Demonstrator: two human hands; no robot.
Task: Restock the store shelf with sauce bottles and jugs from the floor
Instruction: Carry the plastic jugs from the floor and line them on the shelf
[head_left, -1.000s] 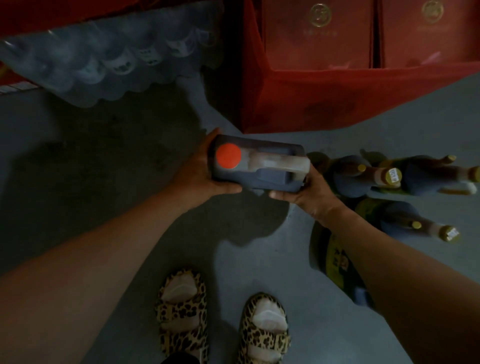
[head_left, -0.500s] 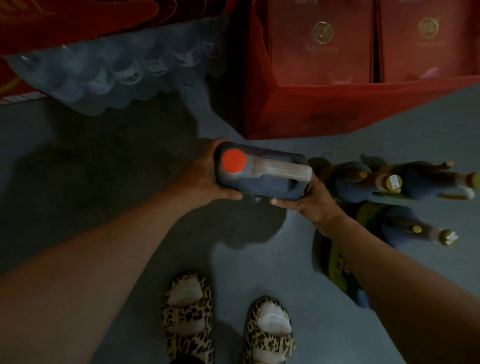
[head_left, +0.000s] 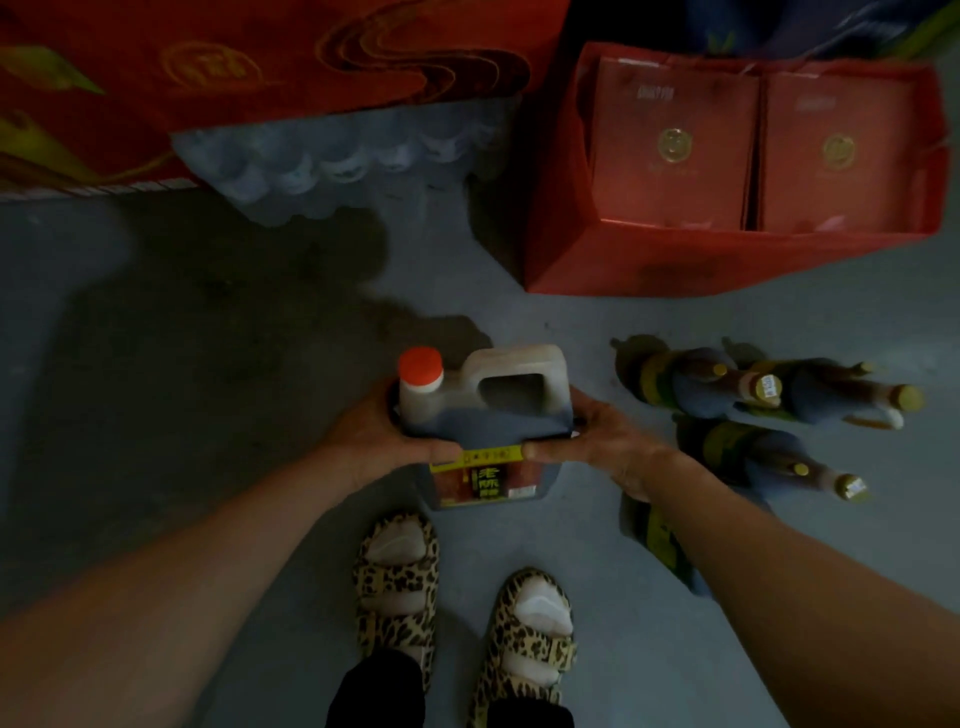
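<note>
Several sauce bottles (head_left: 769, 395) stand on dim grey concrete floor (head_left: 208, 364).

Orange-capped dark jug (head_left: 488, 410), leopard-print sandals (head_left: 397, 587), red box (head_left: 727, 171).

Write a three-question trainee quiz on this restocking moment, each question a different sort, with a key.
1. True or false: the jug has a red cap.
2. Which holds the jug? A) the left hand only B) the right hand only C) both hands
3. Fill in: the sauce bottles stand on the person's ____ side.

Key: 1 true; 2 C; 3 right.
</note>
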